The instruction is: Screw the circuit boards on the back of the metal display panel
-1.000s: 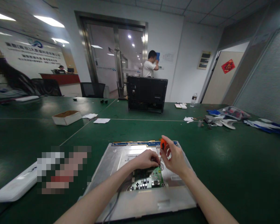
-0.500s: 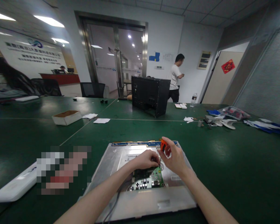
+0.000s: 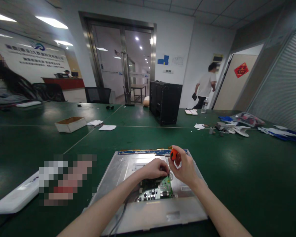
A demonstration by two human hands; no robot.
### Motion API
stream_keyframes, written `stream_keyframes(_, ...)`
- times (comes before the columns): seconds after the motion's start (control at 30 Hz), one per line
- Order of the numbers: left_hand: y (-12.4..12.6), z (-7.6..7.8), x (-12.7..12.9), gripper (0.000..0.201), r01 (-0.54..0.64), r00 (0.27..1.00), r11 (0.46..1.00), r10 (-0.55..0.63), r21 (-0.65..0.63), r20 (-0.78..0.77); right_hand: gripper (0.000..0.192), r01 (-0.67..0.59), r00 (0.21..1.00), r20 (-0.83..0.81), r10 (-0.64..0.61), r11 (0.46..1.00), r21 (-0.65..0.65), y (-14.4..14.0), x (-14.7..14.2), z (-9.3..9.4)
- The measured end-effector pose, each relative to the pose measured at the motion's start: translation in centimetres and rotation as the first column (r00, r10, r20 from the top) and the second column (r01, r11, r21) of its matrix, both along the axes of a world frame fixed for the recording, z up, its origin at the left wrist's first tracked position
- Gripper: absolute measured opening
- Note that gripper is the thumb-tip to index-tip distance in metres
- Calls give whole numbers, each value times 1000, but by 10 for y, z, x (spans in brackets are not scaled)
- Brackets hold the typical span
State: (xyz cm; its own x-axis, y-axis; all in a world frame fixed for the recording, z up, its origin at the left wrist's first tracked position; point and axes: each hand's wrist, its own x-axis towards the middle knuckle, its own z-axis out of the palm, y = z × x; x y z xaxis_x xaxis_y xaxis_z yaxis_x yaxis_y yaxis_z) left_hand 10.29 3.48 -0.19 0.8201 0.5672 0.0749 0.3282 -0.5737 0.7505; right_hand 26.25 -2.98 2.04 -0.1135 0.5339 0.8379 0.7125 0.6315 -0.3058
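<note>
Right grip (image 3: 185, 168) closing around orange screwdriver (image 3: 174, 155), tip on green circuit board (image 3: 160, 189). Left grip (image 3: 154, 168) pinching beside tip. Board sitting on metal panel (image 3: 128, 171), lying on green tabletop (image 3: 236, 171). Glass doors (image 3: 120, 65) standing behind.

Both forearms are bare all the way up, no sleeves in view. Left hand (image 3: 154, 168) and right hand (image 3: 185, 168) are gloveless too (no rings or watch showing)

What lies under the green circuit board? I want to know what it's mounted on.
The green circuit board sits on the silver metal back panel lying flat on the green table. Anything directly beneath the board is covered; the left hand hides its far edge.
</note>
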Motion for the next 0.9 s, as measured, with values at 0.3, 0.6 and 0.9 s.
stream_keyframes(0.3,0,0,0,13,-12,1000,1000,12,26,-15,43,-42,999,32,42,999,-3,-2,1,4)
stream_keyframes(0.6,1,-2,0,14,-6,1000,1000,6,8,9,42,-38,999,22,38,999,-7,-3,0,5)
stream_keyframes(0.9,0,-2,0,14,-8,1000,999,8,34,-18,38,-25,999,27,25,1000,-12,-1,1,3)
